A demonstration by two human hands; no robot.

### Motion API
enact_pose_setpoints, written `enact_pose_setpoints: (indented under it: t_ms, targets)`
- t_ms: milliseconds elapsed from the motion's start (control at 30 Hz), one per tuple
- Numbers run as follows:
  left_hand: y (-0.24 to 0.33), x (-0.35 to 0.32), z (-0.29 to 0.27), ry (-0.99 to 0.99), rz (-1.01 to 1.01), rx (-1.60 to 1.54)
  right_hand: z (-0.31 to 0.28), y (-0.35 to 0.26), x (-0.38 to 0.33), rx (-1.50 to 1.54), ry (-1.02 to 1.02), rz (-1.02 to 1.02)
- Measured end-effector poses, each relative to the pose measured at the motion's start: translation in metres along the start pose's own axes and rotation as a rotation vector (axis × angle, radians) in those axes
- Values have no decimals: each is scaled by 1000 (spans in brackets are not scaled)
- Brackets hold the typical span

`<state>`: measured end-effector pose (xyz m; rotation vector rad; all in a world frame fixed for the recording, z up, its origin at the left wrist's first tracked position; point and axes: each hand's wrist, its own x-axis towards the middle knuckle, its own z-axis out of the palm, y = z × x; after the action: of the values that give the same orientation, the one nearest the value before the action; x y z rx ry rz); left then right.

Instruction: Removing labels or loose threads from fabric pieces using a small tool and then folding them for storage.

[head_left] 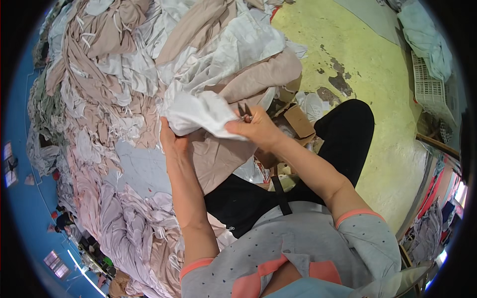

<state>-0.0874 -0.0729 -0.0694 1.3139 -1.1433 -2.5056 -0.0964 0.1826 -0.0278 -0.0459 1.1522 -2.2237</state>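
A white piece of cloth stretches between my two hands above a beige cloth that hangs over my lap. My left hand is closed on its left edge, with part of the fingers hidden behind the fabric. The thumb of my right hand presses on the other end of the cloth. Small dark thread snips stick up out of that same hand, blades pointing away from me. The cloth's right part is smeared by motion.
Heaped white and beige fabric fills the left and far side. An open cardboard box stands beside my bent right knee. Worn yellow floor lies to the right, with a white plastic crate at its edge.
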Motion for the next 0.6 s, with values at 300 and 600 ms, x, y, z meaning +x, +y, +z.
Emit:
enact_pose_setpoints:
  t_ms: [300, 600]
  targets:
    - [-34, -102, 59, -484, -515, 7, 130, -2, -39, -378, -346, -420]
    - [-42, -185, -11, -439, -129, 411, 151, 12, -70, -314, -504, -392]
